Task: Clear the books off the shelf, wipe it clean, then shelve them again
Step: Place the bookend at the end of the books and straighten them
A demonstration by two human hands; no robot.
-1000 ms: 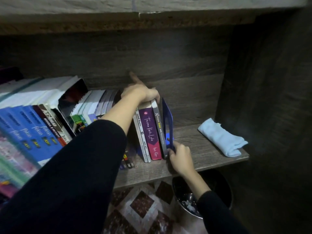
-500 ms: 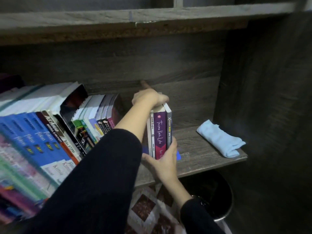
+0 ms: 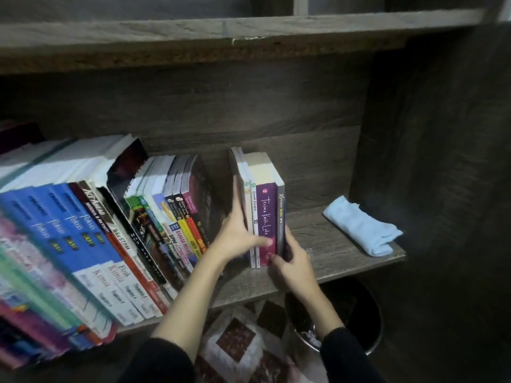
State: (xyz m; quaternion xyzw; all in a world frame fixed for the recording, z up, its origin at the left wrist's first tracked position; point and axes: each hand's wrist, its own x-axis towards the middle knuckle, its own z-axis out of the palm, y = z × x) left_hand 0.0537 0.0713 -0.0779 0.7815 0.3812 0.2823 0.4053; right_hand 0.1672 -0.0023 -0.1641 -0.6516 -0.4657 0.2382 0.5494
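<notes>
Wooden shelf (image 3: 331, 244) runs across the frame, bare board showing from centre out to 3 o'clock. The leaning row (image 3: 83, 230) of books fills it from 9 o'clock in, spines tipped over to the left, w/ a gap at its right end. Round dark bin (image 3: 356, 308) sits on the floor below, at 5 o'clock. The upright group (image 3: 266, 214), a few slim books incl. a purple spine, stands on the board just right of centre, apart from the row. The pale blue cloth (image 3: 362, 226) lies folded at 3 o'clock, near the shelf's end wall and well apart from the books.

Left hand (image 3: 237, 236): fingers straight and flat up the group's left cover, thumb laid across the spines. Right hand (image 3: 297, 265): fingers wrapped round the group's lower right edge, holding it. So the group is squeezed between both hands.

Step, my read: prob. clearing, since the row is on the shelf and the cloth looks unused; it could also be re-shelving, the dim view doesn't settle it. Next move needs even pressure from both sides so the thin middle books don't slip out, then a straight lift toward 6 o'clock, clear of the shelf's front edge.
</notes>
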